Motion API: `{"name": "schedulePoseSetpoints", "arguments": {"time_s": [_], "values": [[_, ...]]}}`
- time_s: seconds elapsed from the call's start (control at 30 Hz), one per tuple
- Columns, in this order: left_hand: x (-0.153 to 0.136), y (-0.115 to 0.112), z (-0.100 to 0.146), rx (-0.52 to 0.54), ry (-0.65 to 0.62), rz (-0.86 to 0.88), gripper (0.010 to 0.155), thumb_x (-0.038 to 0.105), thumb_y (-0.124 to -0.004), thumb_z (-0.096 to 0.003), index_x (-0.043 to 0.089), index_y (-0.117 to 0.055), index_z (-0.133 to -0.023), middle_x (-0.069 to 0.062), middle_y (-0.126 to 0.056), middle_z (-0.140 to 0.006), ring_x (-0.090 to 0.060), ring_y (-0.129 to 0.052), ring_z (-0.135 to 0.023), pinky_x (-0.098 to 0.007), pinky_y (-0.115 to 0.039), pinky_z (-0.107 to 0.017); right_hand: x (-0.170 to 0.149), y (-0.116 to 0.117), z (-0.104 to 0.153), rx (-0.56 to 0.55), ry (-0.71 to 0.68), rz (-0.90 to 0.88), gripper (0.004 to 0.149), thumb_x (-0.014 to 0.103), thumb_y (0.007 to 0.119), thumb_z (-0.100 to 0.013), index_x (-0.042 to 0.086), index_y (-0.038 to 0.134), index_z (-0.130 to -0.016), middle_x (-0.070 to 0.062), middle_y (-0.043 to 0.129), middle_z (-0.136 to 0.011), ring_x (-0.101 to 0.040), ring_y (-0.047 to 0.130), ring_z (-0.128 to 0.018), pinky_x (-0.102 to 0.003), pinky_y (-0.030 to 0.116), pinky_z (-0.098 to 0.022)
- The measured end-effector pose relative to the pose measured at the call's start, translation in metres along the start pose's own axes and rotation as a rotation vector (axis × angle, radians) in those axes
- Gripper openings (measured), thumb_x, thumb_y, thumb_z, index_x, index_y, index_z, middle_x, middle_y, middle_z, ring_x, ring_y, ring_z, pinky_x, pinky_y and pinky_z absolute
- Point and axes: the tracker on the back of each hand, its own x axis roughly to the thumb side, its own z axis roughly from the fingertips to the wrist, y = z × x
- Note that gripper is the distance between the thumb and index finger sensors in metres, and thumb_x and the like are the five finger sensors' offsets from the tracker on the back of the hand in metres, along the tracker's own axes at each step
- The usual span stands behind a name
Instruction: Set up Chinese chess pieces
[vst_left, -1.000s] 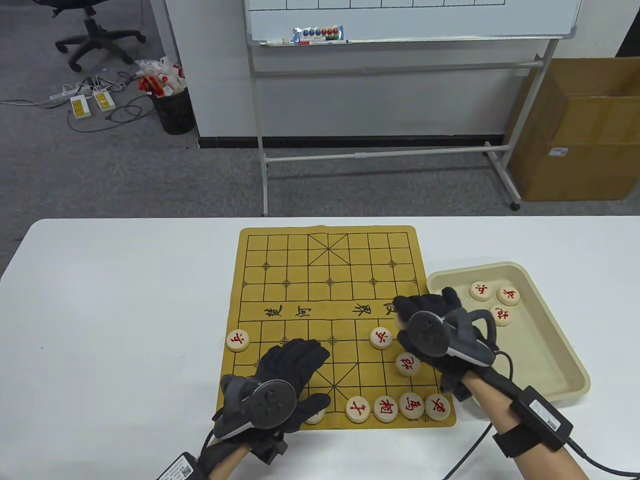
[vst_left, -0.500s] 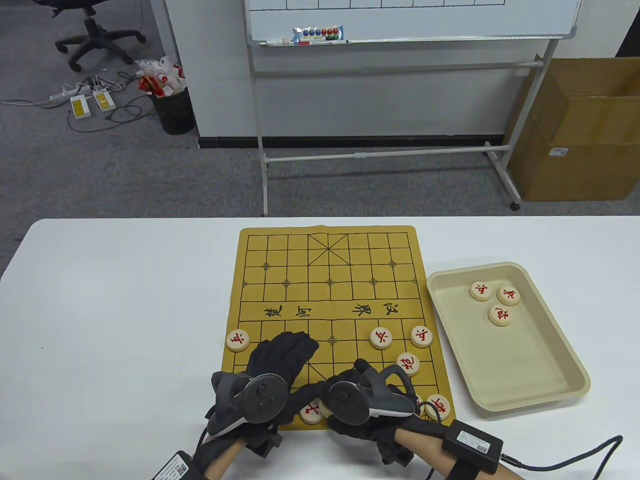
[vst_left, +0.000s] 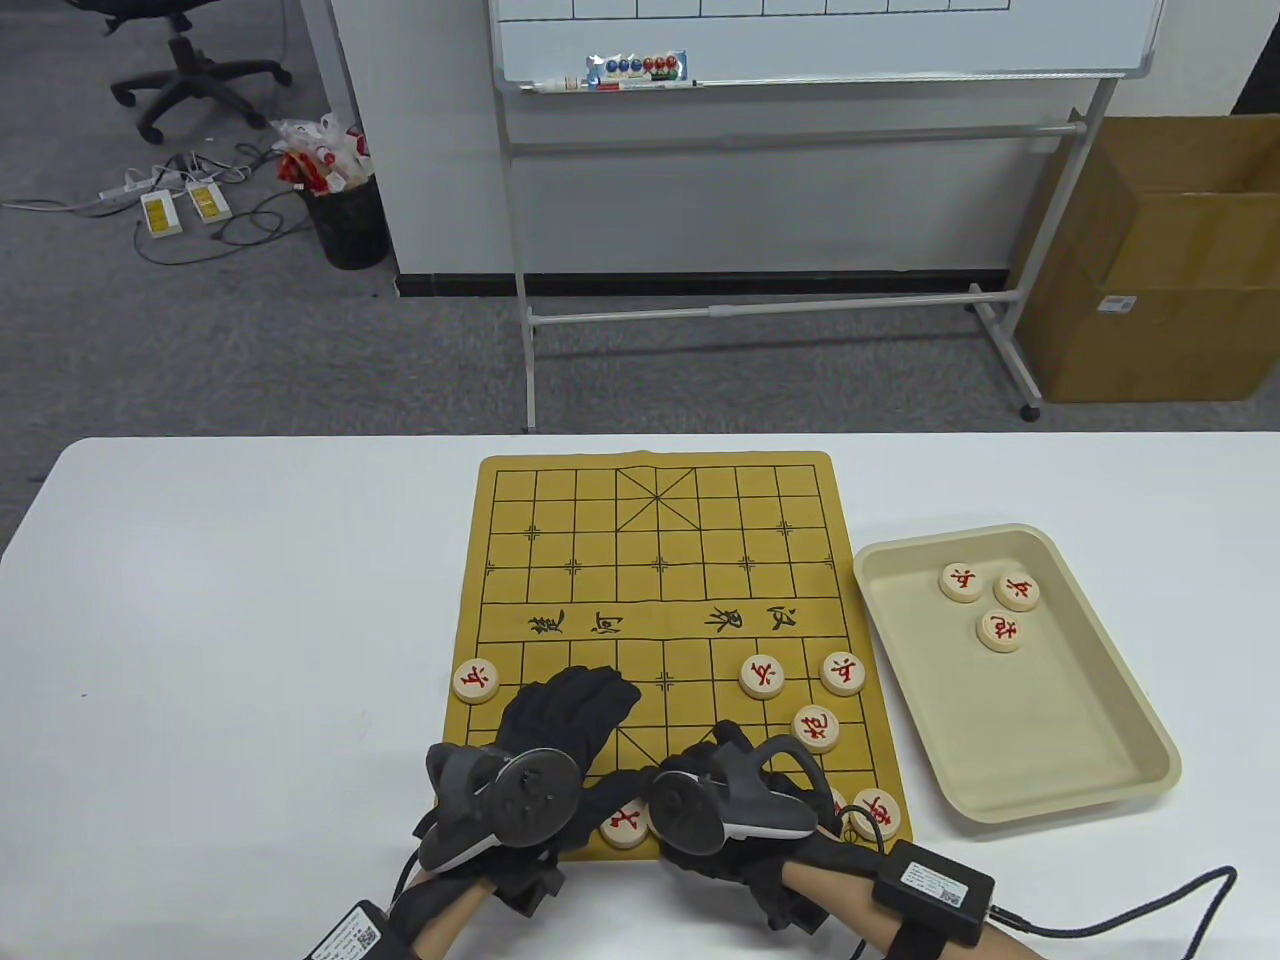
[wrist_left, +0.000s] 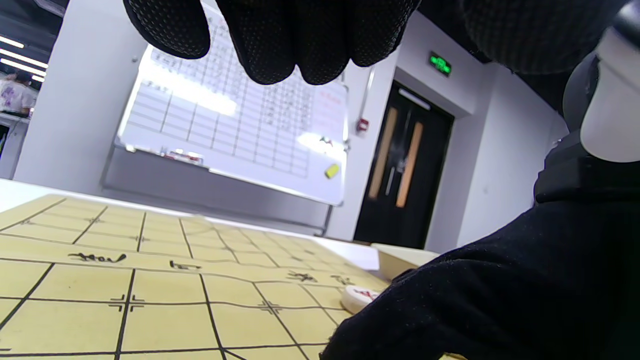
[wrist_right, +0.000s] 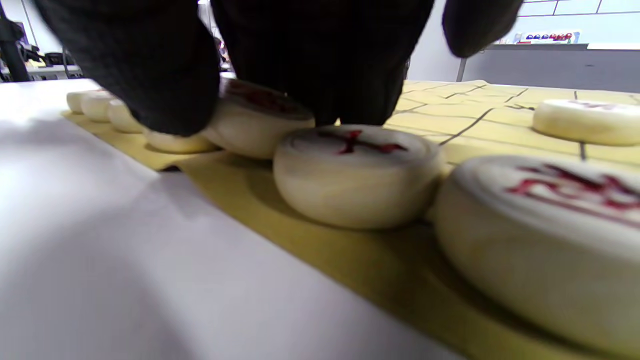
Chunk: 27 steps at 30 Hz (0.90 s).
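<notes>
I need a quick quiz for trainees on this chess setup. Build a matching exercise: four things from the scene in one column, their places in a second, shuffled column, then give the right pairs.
Things
1. tray
2. left hand
3. right hand
4. three spare pieces

Places
A. over the near row of the chess board, right of centre
B. inside the tray, at its far end
C. on the table, right of the board
D. over the board's near left part

Pairs: 1-C, 2-D, 3-A, 4-B
</notes>
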Motion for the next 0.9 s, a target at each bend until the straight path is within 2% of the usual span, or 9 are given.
{"name": "schedulePoseSetpoints", "arguments": {"time_s": [0.5,0.57,0.8,0.9], "values": [[-0.0008,-0.0007,-0.0010,-0.008,0.008,-0.005,0.080,0.060,-0.072,-0.0345,0.029,-0.053,-0.105,0.001,-0.061,-0.114,-0.026,-0.065,-0.109,-0.058,-0.057,-0.078,0.0038,-0.0008,-0.0037,-0.012,0.038,0.049,0.071,0.047,0.085,-0.042,0.015,0.069,-0.103,-0.011,0.086,-0.098,-0.036,0.086,-0.093,-0.067,0.051,-0.075],[-0.0010,-0.0009,-0.0011,-0.010,0.009,-0.007,0.080,0.060,-0.072,-0.0346,0.029,-0.052,-0.105,0.001,-0.061,-0.114,-0.026,-0.065,-0.109,-0.058,-0.058,-0.078,0.0040,0.0016,-0.0045,0.030,0.017,0.062,0.070,0.045,0.087,-0.042,0.020,0.069,-0.104,-0.010,0.082,-0.101,-0.035,0.082,-0.096,-0.067,0.049,-0.075],[0.0004,-0.0020,-0.0014,-0.020,-0.001,-0.007,0.080,0.061,-0.072,-0.0342,0.029,-0.052,-0.105,0.001,-0.061,-0.114,-0.026,-0.065,-0.109,-0.058,-0.057,-0.078,0.0017,0.0048,-0.0029,-0.010,0.005,0.051,0.069,0.047,0.087,-0.041,0.022,0.070,-0.103,-0.007,0.081,-0.102,-0.033,0.081,-0.097,-0.066,0.050,-0.075],[0.0013,-0.0035,-0.0012,-0.025,-0.008,-0.016,0.080,0.061,-0.072,-0.0342,0.029,-0.052,-0.105,0.001,-0.061,-0.114,-0.026,-0.065,-0.109,-0.058,-0.058,-0.078,-0.0028,-0.0021,-0.0013,0.007,0.010,0.024,0.073,0.049,0.085,-0.041,0.022,0.066,-0.105,-0.007,0.078,-0.105,-0.034,0.078,-0.100,-0.066,0.049,-0.076]]}}
